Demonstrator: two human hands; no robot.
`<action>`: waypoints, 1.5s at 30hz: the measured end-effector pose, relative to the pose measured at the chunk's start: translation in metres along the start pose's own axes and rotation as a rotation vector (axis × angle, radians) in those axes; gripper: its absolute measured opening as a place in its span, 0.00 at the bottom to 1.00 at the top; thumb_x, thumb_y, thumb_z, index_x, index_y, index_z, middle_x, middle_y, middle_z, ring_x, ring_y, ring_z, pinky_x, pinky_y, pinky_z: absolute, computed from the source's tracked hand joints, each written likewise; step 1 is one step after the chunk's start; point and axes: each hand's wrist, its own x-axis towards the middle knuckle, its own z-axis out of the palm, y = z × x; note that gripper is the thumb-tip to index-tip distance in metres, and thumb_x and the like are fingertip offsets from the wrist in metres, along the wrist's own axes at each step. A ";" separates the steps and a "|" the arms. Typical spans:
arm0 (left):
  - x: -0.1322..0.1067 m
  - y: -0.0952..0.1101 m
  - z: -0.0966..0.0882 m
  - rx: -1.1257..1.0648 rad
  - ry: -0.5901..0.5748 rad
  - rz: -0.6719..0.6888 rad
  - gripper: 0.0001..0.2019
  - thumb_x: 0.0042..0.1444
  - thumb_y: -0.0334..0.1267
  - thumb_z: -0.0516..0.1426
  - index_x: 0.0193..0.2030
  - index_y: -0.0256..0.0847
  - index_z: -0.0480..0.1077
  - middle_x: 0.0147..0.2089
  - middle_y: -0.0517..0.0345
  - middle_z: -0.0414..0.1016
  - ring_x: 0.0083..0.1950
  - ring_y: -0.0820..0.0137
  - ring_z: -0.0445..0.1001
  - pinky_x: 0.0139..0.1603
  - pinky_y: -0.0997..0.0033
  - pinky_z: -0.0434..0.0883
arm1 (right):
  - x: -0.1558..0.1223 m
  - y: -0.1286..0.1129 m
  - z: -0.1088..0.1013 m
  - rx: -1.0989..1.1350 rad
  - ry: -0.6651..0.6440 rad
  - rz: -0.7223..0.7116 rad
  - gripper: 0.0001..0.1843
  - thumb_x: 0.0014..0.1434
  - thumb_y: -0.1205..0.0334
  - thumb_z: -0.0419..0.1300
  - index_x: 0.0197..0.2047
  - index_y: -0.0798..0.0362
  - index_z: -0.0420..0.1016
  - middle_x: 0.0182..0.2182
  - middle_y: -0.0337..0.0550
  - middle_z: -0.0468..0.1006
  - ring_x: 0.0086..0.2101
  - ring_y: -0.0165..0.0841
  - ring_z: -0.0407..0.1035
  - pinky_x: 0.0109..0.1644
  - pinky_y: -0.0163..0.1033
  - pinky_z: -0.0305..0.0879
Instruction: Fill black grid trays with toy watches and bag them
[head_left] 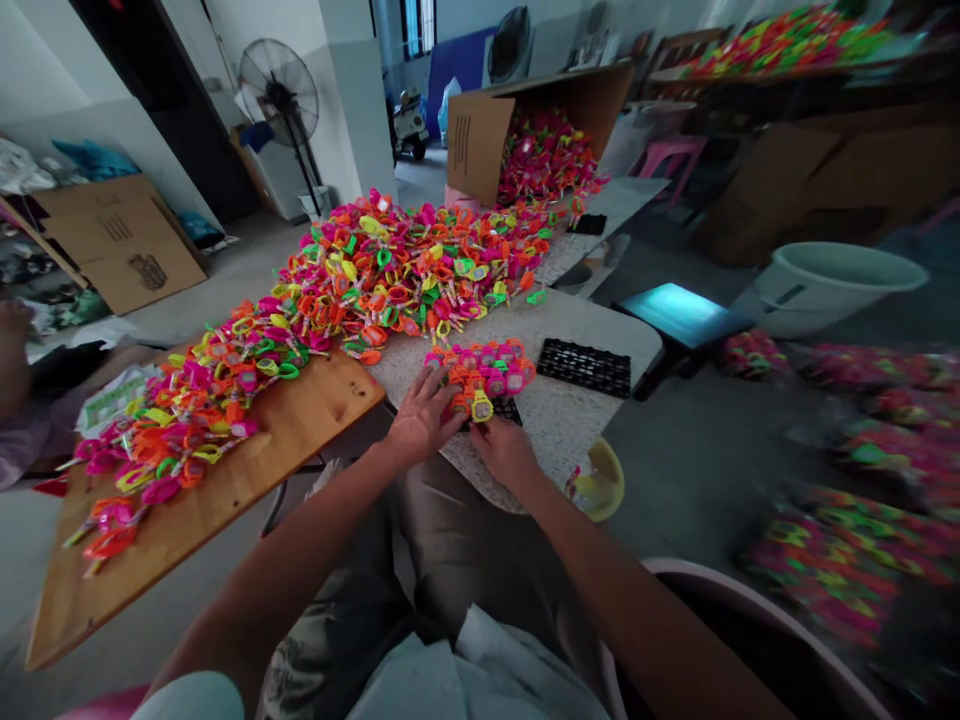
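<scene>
Bright toy watches (487, 365), pink and orange, stand close together on a black grid tray (508, 408) in front of me. A yellow toy watch (481, 406) is at the near edge of this cluster. My right hand (508, 452) is closed just below it, thumb and fingers pinching its lower end. From the left, my left hand (420, 415) reaches round the orange watches, with its fingers and thumb closed on them; its fingertips are partly hidden. Another black grid tray (585, 367) lies to the right on the speckled tabletop (559, 430).
A large heap of toy watches (405, 265) spreads across the back and onto a wooden board (300, 420) at left. An open carton (480, 150) of watches lies behind. At right are a dark stool (682, 315), a bucket (832, 285) and filled bags (825, 570). A yellow container (606, 480) sits below the edge.
</scene>
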 end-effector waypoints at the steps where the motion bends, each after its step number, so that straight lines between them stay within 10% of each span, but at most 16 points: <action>1: 0.000 0.002 0.000 -0.009 -0.002 -0.002 0.19 0.65 0.44 0.58 0.60 0.41 0.70 0.73 0.44 0.58 0.77 0.52 0.49 0.76 0.40 0.55 | 0.002 -0.001 0.000 -0.025 -0.009 0.007 0.17 0.68 0.58 0.51 0.43 0.59 0.78 0.37 0.54 0.82 0.35 0.38 0.74 0.41 0.38 0.62; 6: -0.011 -0.010 -0.011 -0.045 0.051 -0.015 0.23 0.65 0.45 0.57 0.65 0.41 0.65 0.73 0.43 0.58 0.77 0.55 0.50 0.76 0.45 0.57 | -0.004 0.003 0.000 0.013 -0.027 -0.014 0.17 0.67 0.57 0.52 0.45 0.59 0.79 0.38 0.54 0.82 0.36 0.38 0.75 0.41 0.39 0.64; 12: -0.052 -0.114 -0.084 0.276 0.174 -0.435 0.20 0.67 0.37 0.50 0.64 0.40 0.65 0.67 0.42 0.65 0.71 0.58 0.60 0.73 0.50 0.59 | -0.031 0.021 0.008 0.140 0.109 -0.003 0.23 0.65 0.51 0.52 0.54 0.54 0.78 0.38 0.50 0.83 0.36 0.40 0.76 0.41 0.43 0.69; 17: -0.082 -0.191 -0.140 0.602 -0.043 -0.705 0.25 0.63 0.33 0.51 0.67 0.40 0.64 0.71 0.41 0.60 0.74 0.50 0.53 0.72 0.42 0.53 | -0.032 0.020 0.014 0.088 0.127 -0.059 0.20 0.63 0.51 0.52 0.46 0.52 0.81 0.39 0.51 0.83 0.37 0.42 0.77 0.43 0.46 0.71; 22: -0.095 -0.209 -0.140 0.679 -0.136 -0.710 0.21 0.64 0.31 0.47 0.60 0.36 0.70 0.74 0.40 0.56 0.77 0.49 0.45 0.74 0.39 0.44 | -0.031 0.018 0.013 0.082 0.144 -0.059 0.19 0.64 0.51 0.52 0.45 0.51 0.81 0.41 0.49 0.84 0.37 0.42 0.77 0.43 0.45 0.71; 28: -0.106 -0.179 -0.134 0.485 -0.083 -0.638 0.13 0.66 0.33 0.50 0.51 0.40 0.74 0.68 0.44 0.67 0.75 0.54 0.52 0.76 0.40 0.40 | -0.032 0.018 0.009 0.083 0.142 -0.058 0.19 0.64 0.52 0.52 0.45 0.51 0.81 0.41 0.50 0.84 0.39 0.42 0.78 0.44 0.45 0.71; 35: -0.096 -0.095 -0.106 -0.472 0.215 -0.682 0.18 0.69 0.50 0.49 0.50 0.38 0.70 0.51 0.47 0.77 0.50 0.63 0.77 0.56 0.56 0.73 | -0.044 -0.024 0.001 0.296 0.172 -0.065 0.16 0.65 0.54 0.53 0.45 0.52 0.80 0.40 0.51 0.83 0.38 0.40 0.76 0.47 0.44 0.72; 39: -0.080 -0.026 -0.086 -1.217 0.127 -0.620 0.18 0.62 0.53 0.60 0.48 0.39 0.70 0.53 0.47 0.77 0.51 0.62 0.77 0.55 0.58 0.73 | -0.051 -0.075 -0.019 0.619 -0.027 -0.030 0.19 0.66 0.50 0.57 0.53 0.51 0.77 0.40 0.47 0.82 0.36 0.37 0.75 0.44 0.42 0.73; 45: -0.057 0.031 -0.063 -1.364 -0.066 -0.554 0.17 0.60 0.51 0.63 0.44 0.40 0.70 0.47 0.51 0.78 0.51 0.63 0.77 0.54 0.60 0.71 | -0.051 -0.089 -0.051 1.049 -0.478 0.097 0.19 0.65 0.45 0.59 0.40 0.52 0.78 0.24 0.34 0.68 0.21 0.26 0.61 0.24 0.33 0.61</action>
